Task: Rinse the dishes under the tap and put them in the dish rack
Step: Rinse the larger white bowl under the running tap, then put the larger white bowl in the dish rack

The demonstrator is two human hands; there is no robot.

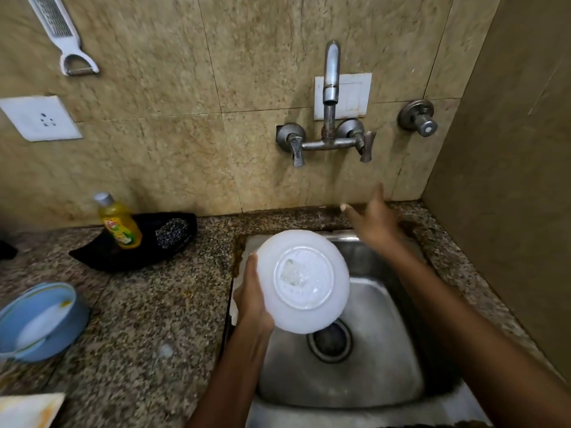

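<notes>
A white plate (304, 281) is held over the left part of the steel sink (370, 359), its underside facing me with a little water on the base ring. My left hand (251, 296) grips its left rim. My right hand (370, 216) is raised above the sink's back edge with fingers spread, holding nothing, below the wall tap (330, 88) and its two handles. No water stream shows at the spout. No dish rack is in view.
A blue bowl (40, 319) with a white spoon sits on the granite counter (148, 319) at left. A black tray (133, 242) holds a yellow soap bottle (119, 222) and a steel scrubber (171, 231). A stained white dish corner (27, 409) shows bottom left.
</notes>
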